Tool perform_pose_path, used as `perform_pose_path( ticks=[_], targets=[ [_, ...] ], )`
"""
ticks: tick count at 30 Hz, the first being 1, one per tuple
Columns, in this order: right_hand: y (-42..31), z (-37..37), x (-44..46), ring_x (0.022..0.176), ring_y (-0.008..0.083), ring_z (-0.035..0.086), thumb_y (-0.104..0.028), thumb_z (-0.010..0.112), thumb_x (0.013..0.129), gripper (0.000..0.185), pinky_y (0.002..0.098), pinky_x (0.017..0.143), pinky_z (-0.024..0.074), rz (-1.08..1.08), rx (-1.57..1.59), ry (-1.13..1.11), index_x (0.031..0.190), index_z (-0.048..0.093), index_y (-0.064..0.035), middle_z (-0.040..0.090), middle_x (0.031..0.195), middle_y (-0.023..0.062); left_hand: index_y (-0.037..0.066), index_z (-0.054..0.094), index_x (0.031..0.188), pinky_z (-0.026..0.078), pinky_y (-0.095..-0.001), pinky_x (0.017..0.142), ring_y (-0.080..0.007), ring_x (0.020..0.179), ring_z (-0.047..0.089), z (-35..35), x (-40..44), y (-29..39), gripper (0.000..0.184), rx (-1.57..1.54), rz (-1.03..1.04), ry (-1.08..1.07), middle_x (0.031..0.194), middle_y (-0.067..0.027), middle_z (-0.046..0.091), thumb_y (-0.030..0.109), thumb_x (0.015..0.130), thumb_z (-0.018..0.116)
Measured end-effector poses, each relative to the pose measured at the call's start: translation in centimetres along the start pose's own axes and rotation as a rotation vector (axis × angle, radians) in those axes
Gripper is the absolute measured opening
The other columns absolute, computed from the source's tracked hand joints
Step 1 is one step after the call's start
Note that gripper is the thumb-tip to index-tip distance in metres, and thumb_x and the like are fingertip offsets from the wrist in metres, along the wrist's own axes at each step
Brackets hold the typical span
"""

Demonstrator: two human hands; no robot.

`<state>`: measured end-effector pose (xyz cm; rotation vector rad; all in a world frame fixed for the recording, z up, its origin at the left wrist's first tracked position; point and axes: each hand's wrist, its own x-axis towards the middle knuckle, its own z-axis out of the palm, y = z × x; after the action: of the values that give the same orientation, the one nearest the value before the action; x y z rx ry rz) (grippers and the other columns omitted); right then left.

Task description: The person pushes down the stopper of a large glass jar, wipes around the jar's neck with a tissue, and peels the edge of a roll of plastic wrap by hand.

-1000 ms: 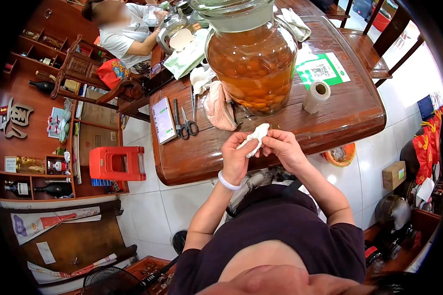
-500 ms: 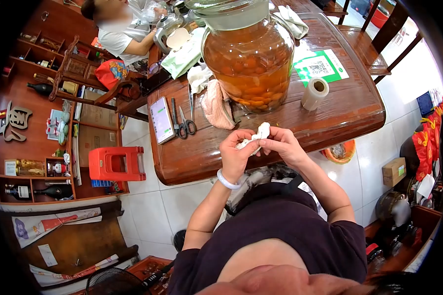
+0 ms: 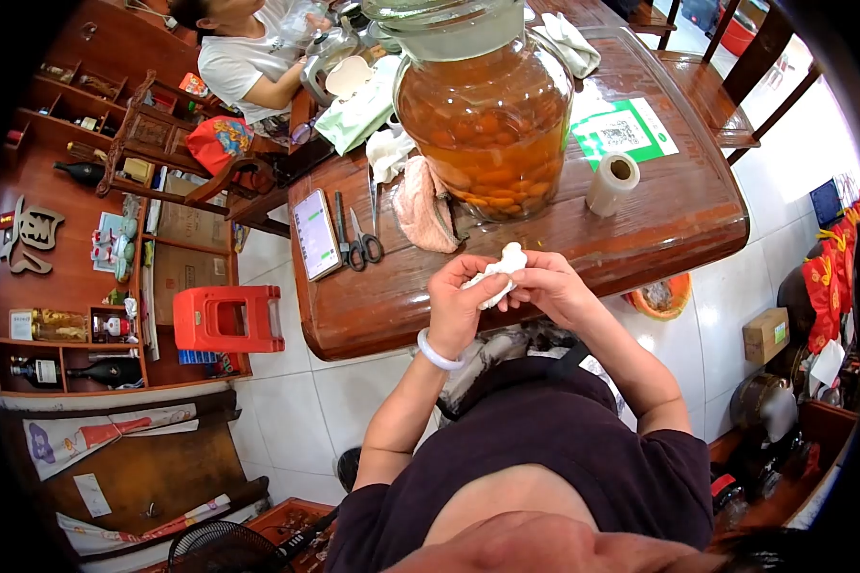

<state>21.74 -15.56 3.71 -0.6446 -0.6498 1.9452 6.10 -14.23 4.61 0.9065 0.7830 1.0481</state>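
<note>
Both hands meet above the front edge of the wooden table [image 3: 621,244]. My left hand [image 3: 457,294] is closed on a crumpled white tissue or thin cloth [image 3: 512,258]; I cannot tell which. Thumb and fingers of my right hand [image 3: 556,289] pinch the same white piece from the other side. Part of it is hidden by the fingers, and its top sticks up between them. Just beyond stands a large glass jar [image 3: 487,124] of amber liquid with orange-red fruit at the bottom. A pink cloth [image 3: 420,205] lies against the jar's left side.
Black scissors [image 3: 361,246] and a phone [image 3: 316,234] lie on the table's left. A clear roll of film [image 3: 612,184] and a green QR card [image 3: 626,131] are right of the jar. A red stool [image 3: 225,319] stands left; another person [image 3: 248,67] sits at the far left.
My fingers have shifted slightly on the white piece, and its top looks rounder. The other person's head has moved a little. The things on the table stay put.
</note>
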Motion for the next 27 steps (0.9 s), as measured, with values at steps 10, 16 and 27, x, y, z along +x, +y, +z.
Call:
perform_pose_path(
  ticks=[10, 16, 27],
  targets=[
    [0.5, -0.5, 0.3, 0.064, 0.0084, 0.052, -0.012, 0.057, 0.085, 0.014, 0.0216, 0.061, 0.0431, -0.057, -0.022, 0.009, 0.091, 0.056, 0.0008, 0.057, 0.074, 0.0016, -0.003, 0.054, 0.086, 0.049, -0.025, 0.054, -0.0153, 0.061, 0.059, -0.3, 0.3, -0.1, 0.013, -0.17, -0.067, -0.008, 0.081, -0.0127, 0.062, 0.0, 0.078, 0.064],
    [0.4, -0.3, 0.3, 0.071, 0.011, 0.057, -0.009, 0.056, 0.084, 0.013, 0.0243, 0.067, 0.0464, -0.114, 0.009, 0.133, 0.092, 0.055, 0.0013, 0.06, 0.083, 0.0058, -0.002, 0.054, 0.088, 0.05, -0.0256, 0.057, -0.0153, 0.063, 0.059, -0.1, 0.3, -0.3, 0.013, -0.178, -0.053, 0.045, 0.082, -0.012, 0.062, -0.001, 0.078, 0.063],
    [0.4, 0.0, 0.4, 0.078, 0.0122, 0.058, -0.003, 0.056, 0.083, 0.013, 0.0252, 0.071, 0.047, -0.311, 0.064, 0.2, 0.094, 0.051, -0.0007, 0.058, 0.09, 0.0062, -0.001, 0.054, 0.091, 0.051, -0.0251, 0.062, -0.013, 0.071, 0.059, -0.3, 0.3, -1.1, 0.017, -0.098, 0.012, 0.085, 0.087, -0.0094, 0.062, -0.002, 0.077, 0.064]
  ],
)
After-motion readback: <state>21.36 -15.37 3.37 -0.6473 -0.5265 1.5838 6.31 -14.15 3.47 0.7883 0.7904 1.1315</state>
